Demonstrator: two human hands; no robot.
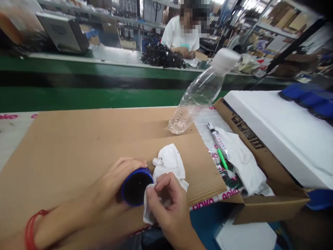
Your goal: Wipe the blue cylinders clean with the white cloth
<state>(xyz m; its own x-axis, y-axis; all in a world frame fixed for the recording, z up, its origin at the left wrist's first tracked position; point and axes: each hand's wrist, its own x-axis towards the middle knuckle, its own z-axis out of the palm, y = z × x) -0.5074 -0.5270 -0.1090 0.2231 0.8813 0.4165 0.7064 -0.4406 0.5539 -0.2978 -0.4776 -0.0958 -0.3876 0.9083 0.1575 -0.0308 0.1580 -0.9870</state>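
Blue-rimmed black cylinder point(136, 188), white tissue point(170, 159)

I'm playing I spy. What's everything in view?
Round part: one, blue-black, in left hand
Tissue: at least one, white, in right hand
Bottle: one, clear, on cardboard
Cardboard: at least one, brown, tabletop
Marker: one, white, right of cardboard
Pen: one, green, beside marker
Box: one, brown, right
Slab: one, white, at box
Pieces: several, blue, on slab
Pile: one, black, back bench
Person: one, white-shirted, behind bench
Shelves: several, blurry colours, background
Bracelet: one, red, left wrist
Hands: two, bare, lower middle
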